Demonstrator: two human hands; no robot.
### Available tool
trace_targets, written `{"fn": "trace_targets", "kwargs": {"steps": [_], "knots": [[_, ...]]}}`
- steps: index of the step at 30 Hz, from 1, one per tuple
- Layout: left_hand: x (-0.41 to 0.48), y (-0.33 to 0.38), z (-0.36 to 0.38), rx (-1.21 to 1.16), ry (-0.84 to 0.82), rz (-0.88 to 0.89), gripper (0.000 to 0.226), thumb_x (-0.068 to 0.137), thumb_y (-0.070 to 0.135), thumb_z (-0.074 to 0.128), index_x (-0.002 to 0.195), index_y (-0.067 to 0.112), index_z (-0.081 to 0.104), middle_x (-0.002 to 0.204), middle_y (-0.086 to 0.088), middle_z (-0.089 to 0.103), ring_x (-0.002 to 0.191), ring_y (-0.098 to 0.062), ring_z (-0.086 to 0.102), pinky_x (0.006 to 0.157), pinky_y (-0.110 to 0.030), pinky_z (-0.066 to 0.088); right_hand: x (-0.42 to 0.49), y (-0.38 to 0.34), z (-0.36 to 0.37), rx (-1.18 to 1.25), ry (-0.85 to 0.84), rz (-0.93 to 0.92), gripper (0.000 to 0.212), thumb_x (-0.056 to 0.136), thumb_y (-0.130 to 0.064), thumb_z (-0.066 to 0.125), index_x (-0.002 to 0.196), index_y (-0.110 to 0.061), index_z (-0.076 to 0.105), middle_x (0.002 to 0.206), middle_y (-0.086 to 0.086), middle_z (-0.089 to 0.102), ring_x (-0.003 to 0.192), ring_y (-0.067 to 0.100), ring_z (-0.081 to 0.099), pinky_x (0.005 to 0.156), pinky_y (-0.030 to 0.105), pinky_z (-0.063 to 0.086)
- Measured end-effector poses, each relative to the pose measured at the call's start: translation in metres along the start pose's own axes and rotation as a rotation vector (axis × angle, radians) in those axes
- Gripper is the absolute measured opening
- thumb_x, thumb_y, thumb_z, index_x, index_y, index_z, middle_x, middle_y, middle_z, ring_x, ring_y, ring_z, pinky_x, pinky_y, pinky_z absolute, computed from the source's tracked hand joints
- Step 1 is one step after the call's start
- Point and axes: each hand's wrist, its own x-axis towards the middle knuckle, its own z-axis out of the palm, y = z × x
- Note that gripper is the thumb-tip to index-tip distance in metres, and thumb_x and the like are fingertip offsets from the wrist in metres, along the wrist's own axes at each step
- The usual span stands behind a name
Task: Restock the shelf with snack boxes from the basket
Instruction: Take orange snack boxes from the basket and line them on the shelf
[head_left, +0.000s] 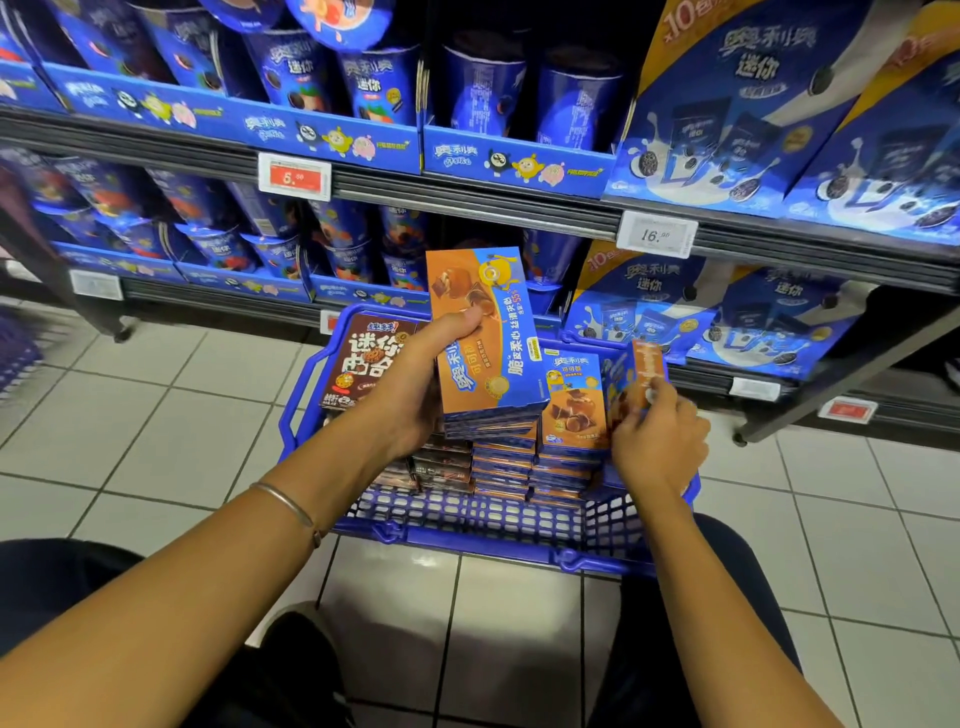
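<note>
Left hand (415, 379) grips a stack of boxes (488, 332), which lies at its 1 o'clock, over the basket (467, 519). Right hand (660, 441) pinches one box (647, 364) at its 12 o'clock. Shelf (467, 202) at 12 o'clock of the basket.

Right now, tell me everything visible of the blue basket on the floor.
The blue basket looks like moulded plastic, with open lattice walls, a solid rim and a looped handle on its left side. It stands upright on the white tiled floor, before the lowest shelf. Inside lie flat stacks of orange-and-blue boxes, with a brown box upright at the far left corner. Above it the left hand grips a stack of boxes and the right hand pinches one upright box; neither plainly touches the basket.
</note>
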Motion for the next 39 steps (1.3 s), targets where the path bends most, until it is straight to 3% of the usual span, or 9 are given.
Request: {"fn": "trace_targets", "kwargs": {"steps": [6,9,12,16,21,24,30,35,39], "knots": [[0.005,0.001,0.0,-0.005,0.037,-0.023,0.039,0.085,0.047,0.073,0.116,0.024,0.076,0.116,-0.006,0.081,0.096,-0.025,0.08,0.092,-0.043,0.062,0.005,-0.051,-0.054,0.509,0.056,-0.057,0.044,0.1,-0.016,0.051,0.144,-0.019,0.052,0.139,0.007,0.057,0.128,0.025,0.05,0.1,0.034,0.043],[0.006,0.005,0.0,-0.019,0.068,-0.015,0.034,0.095,0.042,0.068,0.121,0.021,0.074,0.12,-0.009,0.08,0.099,-0.028,0.078,0.101,-0.047,0.058,0.001,-0.083,-0.088,0.974,-0.034,-0.054,0.032,0.098,-0.014,0.052,0.127,-0.016,0.064,0.107,-0.009,0.073,0.096,0.0,0.069,0.076,0.019,0.055],[0.006,0.007,0.001,0.003,0.098,0.008,0.03,0.1,0.041,0.065,0.12,0.021,0.075,0.122,-0.01,0.079,0.099,-0.028,0.078,0.099,-0.047,0.06,-0.012,-0.108,-0.102,1.179,-0.31,-0.022,0.035,0.089,-0.026,0.051,0.118,-0.018,0.069,0.101,-0.001,0.078,0.091,0.015,0.074,0.078,0.032,0.059],[0.007,0.006,0.004,0.027,0.072,0.044,0.039,0.097,0.044,0.068,0.126,0.019,0.076,0.126,-0.013,0.077,0.109,-0.033,0.077,0.097,-0.05,0.062,-0.035,-0.13,-0.091,1.11,-0.426,-0.036,0.029,0.101,-0.022,0.047,0.12,-0.015,0.068,0.11,0.009,0.075,0.102,0.028,0.072,0.087,0.047,0.057],[0.011,0.009,-0.003,-0.034,0.049,0.083,0.049,0.098,0.05,0.064,0.138,0.022,0.071,0.13,-0.01,0.076,0.119,-0.034,0.074,0.1,-0.052,0.061,-0.038,-0.14,-0.081,1.101,-0.475,-0.006,0.024,0.105,-0.017,0.047,0.121,-0.019,0.064,0.081,-0.014,0.074,0.069,-0.001,0.068,0.055,0.013,0.05],[0.014,0.013,-0.011,-0.087,0.035,0.107,0.059,0.098,0.061,0.054,0.142,0.024,0.067,0.133,-0.008,0.074,0.12,-0.032,0.073,0.089,-0.044,0.065,-0.03,-0.149,-0.078,1.099,-0.467,0.03,0.024,0.105,-0.022,0.047,0.124,-0.021,0.062,0.081,-0.01,0.072,0.063,-0.003,0.065,0.045,0.01,0.042],[0.023,0.026,-0.026,-0.068,0.117,0.081,0.09,0.082,0.07,0.07,0.155,0.022,0.049,0.143,-0.01,0.068,0.127,-0.036,0.069,0.108,-0.058,0.054,-0.027,-0.177,-0.065,1.077,-0.492,0.106,0.023,0.105,-0.02,0.048,0.118,-0.013,0.064,0.09,-0.002,0.071,0.073,0.007,0.066,0.06,0.022,0.052],[-0.007,0.062,-0.022,-0.025,0.102,-0.035,0.082,0.084,0.064,0.061,0.156,0.025,0.05,0.147,-0.01,0.066,0.133,-0.036,0.064,0.116,-0.06,0.046,-0.032,-0.202,-0.114,1.028,-0.762,0.235,0.029,0.089,-0.029,0.059,0.111,-0.012,0.066,0.086,0.008,0.071,0.077,0.025,0.064,0.073,0.039,0.045],[-0.053,0.129,0.009,-0.01,0.067,-0.111,0.086,0.082,0.068,0.069,0.154,0.026,0.053,0.144,-0.009,0.067,0.133,-0.034,0.064,0.118,-0.057,0.045,-0.032,-0.232,-0.193,1.006,-0.829,0.233,0.012,0.096,-0.018,0.063,0.106,-0.013,0.067,0.08,0.004,0.076,0.071,0.017,0.071,0.072,0.033,0.053]]}}
